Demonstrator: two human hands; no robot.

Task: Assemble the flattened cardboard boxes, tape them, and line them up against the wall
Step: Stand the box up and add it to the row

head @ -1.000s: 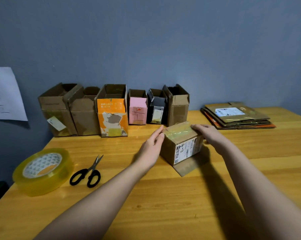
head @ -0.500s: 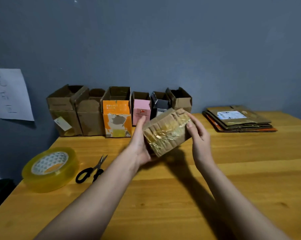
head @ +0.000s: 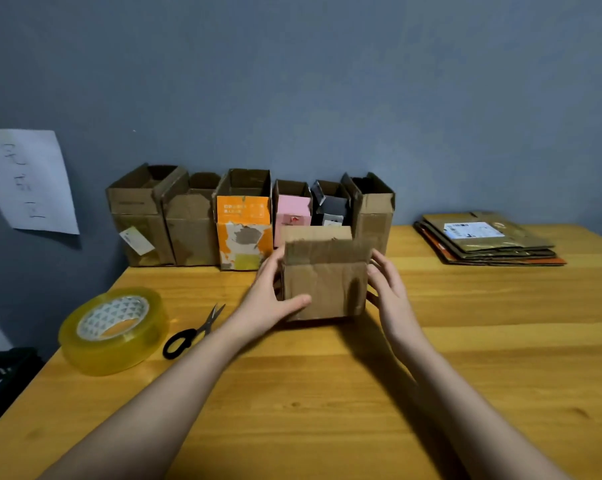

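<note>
1. A small brown cardboard box (head: 325, 289) stands upright near the middle of the wooden table (head: 327, 393), its top flaps raised, in front of the row of boxes by the wall.
2. The left hand (head: 270, 299) grips the box's left side: the thumb lies across the near face low down, and the other fingers go round the left side, mostly hidden.
3. The right hand (head: 388, 289) is at the box's right side with fingers fairly straight. Their tips seem to touch the right edge, but I cannot tell whether they curl round it.
4. Whether the box's bottom rests on the table or is just above it cannot be told; a dark shadow lies under it.
5. Behind it, six assembled boxes stand side by side against the blue-grey wall (head: 327, 98), all open at the top. From the left: a large brown box (head: 137, 216) with a white label, a second brown box (head: 192, 230), an orange and white box (head: 244, 230), a pink box (head: 292, 213), a black box (head: 330, 206), and a tall brown box (head: 374, 216).
6. The held box partly hides the pink, black and tall brown ones.
7. At the far right of the table lies a stack of flattened boxes (head: 483, 244), the top one bearing a white label.
8. To the left of the hands lie black-handled scissors (head: 194, 332), closed, and beside them, near the table's left edge, a big roll of clear yellowish tape (head: 114, 329) lying flat.
9. A white sheet of paper (head: 27, 180) with handwriting hangs on the wall at far left.
</note>
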